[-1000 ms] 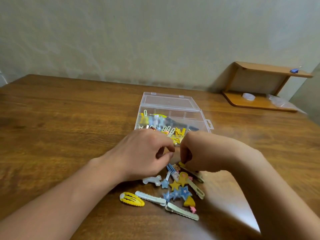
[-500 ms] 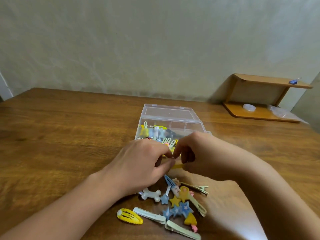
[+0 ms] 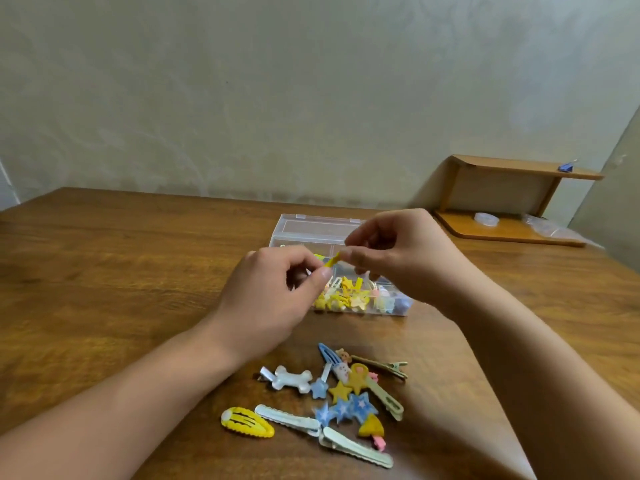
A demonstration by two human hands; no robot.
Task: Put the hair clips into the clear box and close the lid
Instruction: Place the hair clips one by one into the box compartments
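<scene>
Fingers [image 3: 313, 271] of left hand [image 3: 273, 299] curled, thumb and forefinger pinching one end of small yellow plastic hair clip [image 3: 333, 260]. Fingers of right hand [image 3: 401, 258] bent too, thumb and forefinger tips nipping the other end of the same clip, held in the air above the near half of the clear plastic compartment box [image 3: 341, 271]. Exact shape of that clip hard to tell, mostly hidden between the fingertips. Box standing open on brown wooden table [image 3: 121, 271], clear lid [image 3: 318, 226] lying back on the far side, near compartments holding yellow star clips and pale pastel pieces. Loose pile of hair clips [image 3: 339, 393] lying on the table nearer the person, apart from the box: white bone-shaped clip [image 3: 291, 378], yellow oval snap clip [image 3: 246, 422], blue and yellow star clips, long pale green scalloped clips, olive alligator clip [image 3: 384, 366]. Small wooden shelf [image 3: 512, 199] standing at far right against pale wall.
</scene>
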